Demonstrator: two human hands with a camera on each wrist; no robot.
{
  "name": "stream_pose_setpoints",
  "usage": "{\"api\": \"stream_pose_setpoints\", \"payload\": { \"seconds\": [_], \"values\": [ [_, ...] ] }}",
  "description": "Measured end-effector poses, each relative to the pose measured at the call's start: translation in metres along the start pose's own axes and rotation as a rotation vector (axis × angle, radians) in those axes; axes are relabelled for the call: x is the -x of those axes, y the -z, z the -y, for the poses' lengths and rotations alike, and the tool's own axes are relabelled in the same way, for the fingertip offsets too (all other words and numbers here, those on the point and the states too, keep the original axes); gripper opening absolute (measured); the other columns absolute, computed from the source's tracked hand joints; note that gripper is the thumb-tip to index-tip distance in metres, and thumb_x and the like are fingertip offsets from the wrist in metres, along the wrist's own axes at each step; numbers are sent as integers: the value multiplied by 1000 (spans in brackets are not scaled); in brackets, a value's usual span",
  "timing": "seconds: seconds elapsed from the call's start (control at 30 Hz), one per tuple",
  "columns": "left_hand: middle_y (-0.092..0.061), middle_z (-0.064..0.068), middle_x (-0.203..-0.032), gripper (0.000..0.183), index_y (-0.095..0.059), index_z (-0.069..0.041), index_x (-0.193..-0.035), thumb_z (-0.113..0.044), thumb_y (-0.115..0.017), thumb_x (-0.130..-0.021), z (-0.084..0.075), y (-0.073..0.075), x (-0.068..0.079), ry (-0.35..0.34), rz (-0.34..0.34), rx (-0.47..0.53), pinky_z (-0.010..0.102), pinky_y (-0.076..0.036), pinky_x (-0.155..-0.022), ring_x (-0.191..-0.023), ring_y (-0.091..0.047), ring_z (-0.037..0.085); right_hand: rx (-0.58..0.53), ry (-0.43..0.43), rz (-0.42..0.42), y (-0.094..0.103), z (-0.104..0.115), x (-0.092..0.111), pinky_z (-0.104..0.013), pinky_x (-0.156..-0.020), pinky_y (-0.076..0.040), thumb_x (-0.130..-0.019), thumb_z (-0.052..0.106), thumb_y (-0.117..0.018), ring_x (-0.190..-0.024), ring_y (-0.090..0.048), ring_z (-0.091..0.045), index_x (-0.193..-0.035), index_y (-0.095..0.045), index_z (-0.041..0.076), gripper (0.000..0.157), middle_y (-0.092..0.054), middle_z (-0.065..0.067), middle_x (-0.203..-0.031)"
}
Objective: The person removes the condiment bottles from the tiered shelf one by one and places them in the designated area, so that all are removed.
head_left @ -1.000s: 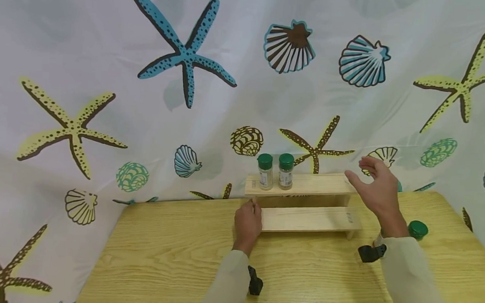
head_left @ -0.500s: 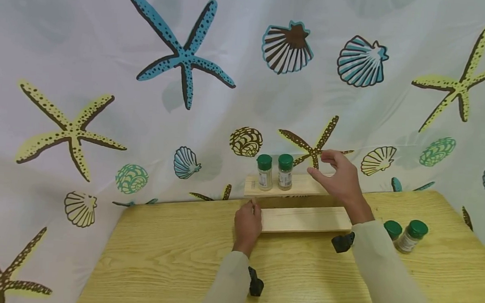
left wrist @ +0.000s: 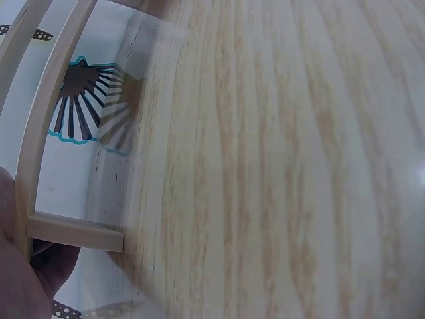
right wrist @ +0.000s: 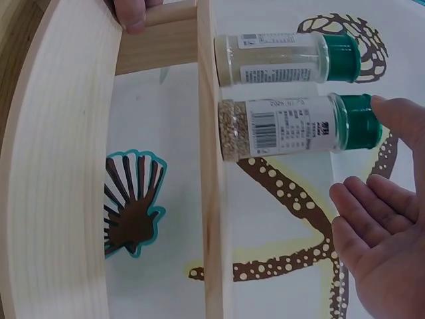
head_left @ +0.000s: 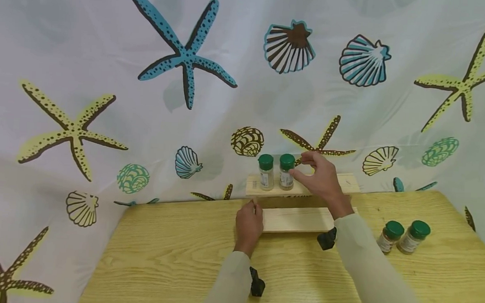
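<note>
L hand (head_left: 249, 221) grips rack (head_left: 296, 220), below ctr of head view. R hand (head_left: 322, 177) — fingers apart — by R jar (head_left: 286, 175) on rack, just R of ctr; touch unclear. Prob. grab step; next likely needs fingers round jar.

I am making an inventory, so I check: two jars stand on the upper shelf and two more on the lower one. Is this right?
Not quite: the head view shows the other two jars on the table, not on the lower shelf. Two jars do stand on the upper shelf.
</note>
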State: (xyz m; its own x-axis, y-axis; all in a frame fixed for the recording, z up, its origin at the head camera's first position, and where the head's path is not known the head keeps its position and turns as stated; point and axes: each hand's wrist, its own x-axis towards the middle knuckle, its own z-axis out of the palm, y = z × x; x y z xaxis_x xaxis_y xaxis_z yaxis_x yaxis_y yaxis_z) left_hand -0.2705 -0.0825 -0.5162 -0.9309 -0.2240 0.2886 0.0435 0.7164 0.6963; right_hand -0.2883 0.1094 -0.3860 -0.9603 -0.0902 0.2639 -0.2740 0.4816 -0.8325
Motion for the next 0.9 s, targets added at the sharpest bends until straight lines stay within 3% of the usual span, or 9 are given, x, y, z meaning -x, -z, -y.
{"api": "stream_pose_setpoints", "payload": {
  "seconds": [0.43,0.9],
  "values": [
    [-71,15,-90,24,-70,1,-102,-15,-53,-97,0,0,-1,7,-7,4,38,-55,-66,-81,-69,26,-17,51,-17,-22,2,-6,-49,-104,-40,-87,24,-69,-110,-59,-32,-123,-56,3,44,-62,-16,-115],
    [-70,15,-86,22,-70,2,-98,-13,-54,-96,1,0,0,-10,-19,-6,37,-54,-62,-76,-68,25,13,71,-42,-24,2,-7,-47,-99,-45,-87,22,-70,-103,-62,-30,-118,-58,2,38,-64,-15,-108]
  ]
}}
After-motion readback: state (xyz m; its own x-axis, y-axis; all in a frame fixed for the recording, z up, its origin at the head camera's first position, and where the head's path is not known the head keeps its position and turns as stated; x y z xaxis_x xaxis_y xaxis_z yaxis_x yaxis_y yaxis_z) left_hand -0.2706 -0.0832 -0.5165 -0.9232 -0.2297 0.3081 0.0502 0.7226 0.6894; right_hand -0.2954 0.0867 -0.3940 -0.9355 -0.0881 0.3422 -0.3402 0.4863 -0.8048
